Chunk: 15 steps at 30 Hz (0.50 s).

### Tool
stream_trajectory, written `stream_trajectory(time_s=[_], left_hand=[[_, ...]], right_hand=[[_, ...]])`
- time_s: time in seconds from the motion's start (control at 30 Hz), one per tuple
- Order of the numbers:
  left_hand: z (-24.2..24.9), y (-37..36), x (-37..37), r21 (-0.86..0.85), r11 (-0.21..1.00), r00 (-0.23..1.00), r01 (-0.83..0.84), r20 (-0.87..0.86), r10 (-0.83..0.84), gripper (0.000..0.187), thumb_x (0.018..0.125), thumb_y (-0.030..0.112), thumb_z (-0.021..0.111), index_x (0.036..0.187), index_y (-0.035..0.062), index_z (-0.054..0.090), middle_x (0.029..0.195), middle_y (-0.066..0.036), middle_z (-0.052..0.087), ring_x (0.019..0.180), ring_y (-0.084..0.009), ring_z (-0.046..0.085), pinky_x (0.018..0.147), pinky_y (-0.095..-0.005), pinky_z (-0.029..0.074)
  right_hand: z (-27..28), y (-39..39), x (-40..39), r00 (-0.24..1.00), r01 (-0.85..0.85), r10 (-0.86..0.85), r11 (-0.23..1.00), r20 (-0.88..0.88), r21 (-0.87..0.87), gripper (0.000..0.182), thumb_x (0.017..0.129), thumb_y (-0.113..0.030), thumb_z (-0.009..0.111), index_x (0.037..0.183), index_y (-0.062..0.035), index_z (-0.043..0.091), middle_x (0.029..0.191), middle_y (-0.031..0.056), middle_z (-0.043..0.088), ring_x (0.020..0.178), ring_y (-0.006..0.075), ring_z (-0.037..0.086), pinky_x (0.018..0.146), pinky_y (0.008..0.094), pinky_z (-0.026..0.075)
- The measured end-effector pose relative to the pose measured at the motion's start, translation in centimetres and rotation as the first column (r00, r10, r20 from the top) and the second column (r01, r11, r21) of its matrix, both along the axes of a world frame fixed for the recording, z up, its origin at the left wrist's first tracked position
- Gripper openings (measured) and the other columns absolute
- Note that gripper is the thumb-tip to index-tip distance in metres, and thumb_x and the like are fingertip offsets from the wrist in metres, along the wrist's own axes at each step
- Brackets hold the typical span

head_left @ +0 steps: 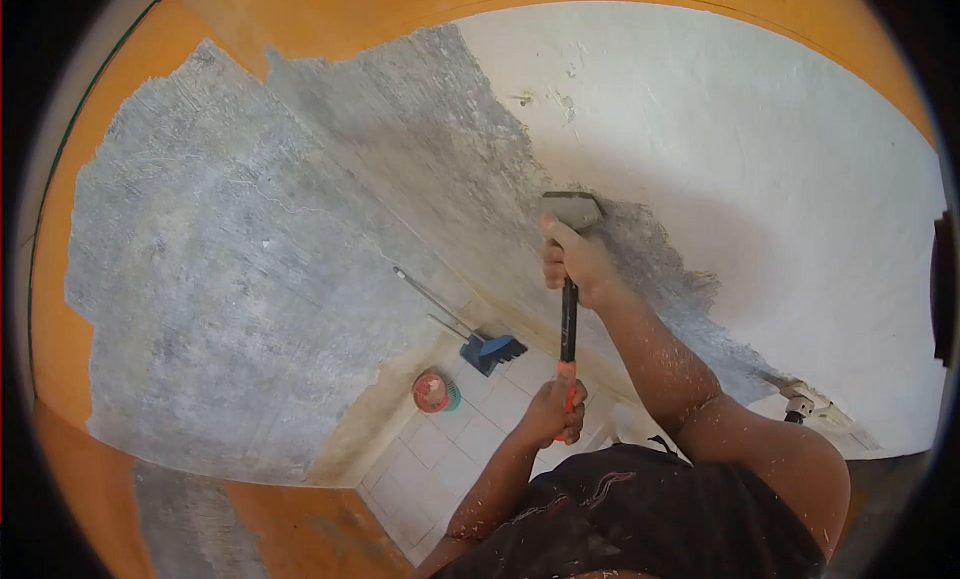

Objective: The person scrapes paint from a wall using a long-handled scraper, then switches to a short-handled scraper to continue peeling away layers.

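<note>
Both my hands are closed around one long-handled scraper (569, 324). Close behind the blade, my right hand (582, 266) wraps the top of the black shaft. Lower down, my left hand (556, 415) grips the red end of the handle. The wide grey scraper head (572, 210) is at the wall, at the border between white paint (740, 149) and bare grey plaster (430, 129). Whether the blade edge touches the wall is hard to tell. Pale flakes dot my forearms and dark shirt (640, 519).
In the floor corner, a blue dustpan and brush (490, 351) with long handles lean by the wall. A red-rimmed bucket (432, 391) stands on white tiles (445, 449). An electrical socket with a plug (798, 407) is low on the right wall. Orange paint (370, 14) borders the scraped areas.
</note>
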<state>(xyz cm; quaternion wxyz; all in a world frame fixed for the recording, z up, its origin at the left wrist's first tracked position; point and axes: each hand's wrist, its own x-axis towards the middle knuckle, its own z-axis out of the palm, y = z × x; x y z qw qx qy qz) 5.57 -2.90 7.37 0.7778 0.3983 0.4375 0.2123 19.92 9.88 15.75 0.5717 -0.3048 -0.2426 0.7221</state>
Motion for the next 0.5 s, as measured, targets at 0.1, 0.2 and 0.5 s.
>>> stream_trajectory(time_s=[0.1,0.2,0.5], left_hand=[[-0.3,2.3,-1.0,0.301,0.954,0.959,0.021,-0.276,0.065,0.063,0.082,0.074,0.029,0.069,0.0124,0.035,0.043,0.0,0.028,0.031,-0.0133,0.027,0.032,-0.0283,0.027],[2.0,1.9,-1.6,0.097,0.994,0.985,-0.06,-0.158,0.075,0.065,0.079,0.077,0.03,0.07,0.0128,0.036,0.043,0.001,0.028,0.03,-0.0121,0.026,0.032,-0.0273,0.026],[2.9,2.4,0.3,-0.007,0.99,0.989,-0.144,-0.022,0.144,0.064,0.081,0.075,0.027,0.064,0.0142,0.036,0.044,0.003,0.027,0.031,-0.0123,0.027,0.032,-0.0286,0.028]], right_hand=[[1.2,2.0,-1.1,0.997,-0.043,0.047,0.997,-0.063,0.066,0.03,0.088,-0.027,0.055,0.066,-0.0157,0.038,0.051,-0.0062,0.03,0.038,0.0054,0.028,0.037,0.0233,0.024],[1.7,1.1,-1.6,0.997,0.046,-0.044,0.999,-0.07,0.024,0.03,0.087,-0.025,0.056,0.066,-0.0154,0.038,0.051,-0.0063,0.031,0.038,0.0058,0.029,0.037,0.0241,0.025],[3.0,3.3,-1.6,1.0,-0.021,0.022,0.998,-0.009,0.058,0.031,0.086,-0.027,0.061,0.066,-0.0147,0.041,0.053,-0.0053,0.035,0.04,0.0078,0.034,0.039,0.0255,0.029]])
